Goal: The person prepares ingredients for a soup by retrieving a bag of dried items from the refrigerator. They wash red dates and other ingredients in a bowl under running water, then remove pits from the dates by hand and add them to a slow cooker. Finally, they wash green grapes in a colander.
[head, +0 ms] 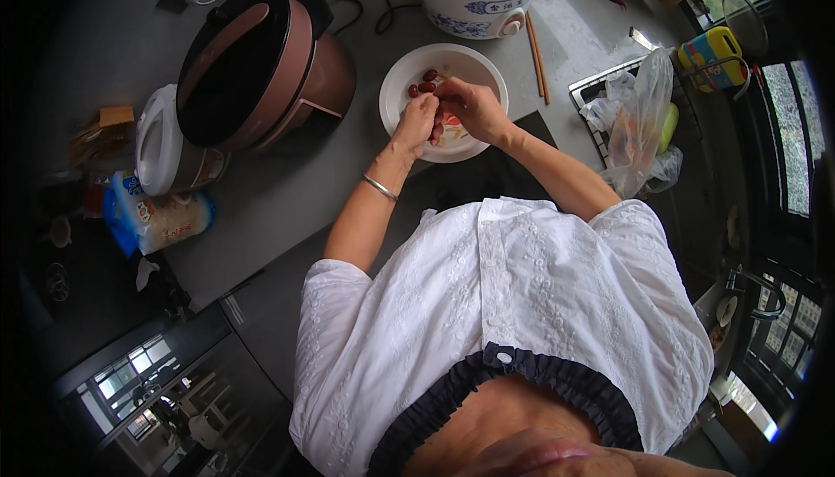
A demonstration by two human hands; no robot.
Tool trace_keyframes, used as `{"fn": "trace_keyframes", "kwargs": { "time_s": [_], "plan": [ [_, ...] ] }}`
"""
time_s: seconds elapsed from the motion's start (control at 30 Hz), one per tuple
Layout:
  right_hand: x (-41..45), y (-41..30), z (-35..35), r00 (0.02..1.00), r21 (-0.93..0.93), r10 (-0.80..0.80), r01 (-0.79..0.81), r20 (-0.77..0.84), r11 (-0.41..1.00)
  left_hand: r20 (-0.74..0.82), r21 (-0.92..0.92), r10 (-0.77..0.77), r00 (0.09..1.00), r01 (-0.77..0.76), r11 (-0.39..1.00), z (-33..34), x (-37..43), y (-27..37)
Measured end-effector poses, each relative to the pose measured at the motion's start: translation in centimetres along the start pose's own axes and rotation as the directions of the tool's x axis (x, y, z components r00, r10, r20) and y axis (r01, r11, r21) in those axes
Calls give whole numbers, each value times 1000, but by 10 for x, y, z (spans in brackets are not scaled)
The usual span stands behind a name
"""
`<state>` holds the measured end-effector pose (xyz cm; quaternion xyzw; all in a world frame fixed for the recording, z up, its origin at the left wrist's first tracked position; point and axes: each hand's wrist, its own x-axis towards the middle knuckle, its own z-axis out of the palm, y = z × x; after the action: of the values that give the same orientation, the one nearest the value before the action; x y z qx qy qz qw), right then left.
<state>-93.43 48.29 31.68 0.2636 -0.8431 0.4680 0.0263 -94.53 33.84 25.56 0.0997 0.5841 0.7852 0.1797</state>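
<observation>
A white bowl [390, 95] stands on the counter before me, with a coloured pattern on its bottom. Several red dates [427, 87] lie together at its far left side. Over the bowl, my left hand [416, 123] is curled, and a metal bangle [379, 187] circles that wrist. My right hand [479, 112] meets it from the right, thumb and fingers bent together at the left hand's fingertips. Whatever may be between the fingers is hidden by the hands themselves. Small pale bits show on the bowl's inner far wall.
Behind the bowl stands a blue-and-white ceramic slow cooker [479, 14] containing food under a clear lid. Wooden chopsticks [538, 59] lie right of it. A brown rice cooker [261, 72] is at left. Plastic bags [642, 125] rest on a rack [580, 95] at right.
</observation>
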Motion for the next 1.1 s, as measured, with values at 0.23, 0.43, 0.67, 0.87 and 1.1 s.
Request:
{"fn": "trace_keyframes", "kwargs": {
  "time_s": [0.23,0.43,0.67,0.87,1.1],
  "plan": [
    [-1,8,16,961,-214,-167,119,-220,969,-83,-82,21,996,-28,996,4,3,4],
    [10,38,6,971,270,195,-153,-138,951,0,-1,116,993,-116,993,6,-4,5],
    [11,30,-2,993,197,23,-47,118,979,-75,-85,46,996,-53,995,2,-12,15],
    [37,53,-12,995,-536,-100,67,-32,842,-96,-314,-72,993,38,949,-13,-16,11],
    [38,49,-6,978,-464,100,-4,182,886,-23,-422,-42,999,28,906,-21,-17,12]
  ]
}}
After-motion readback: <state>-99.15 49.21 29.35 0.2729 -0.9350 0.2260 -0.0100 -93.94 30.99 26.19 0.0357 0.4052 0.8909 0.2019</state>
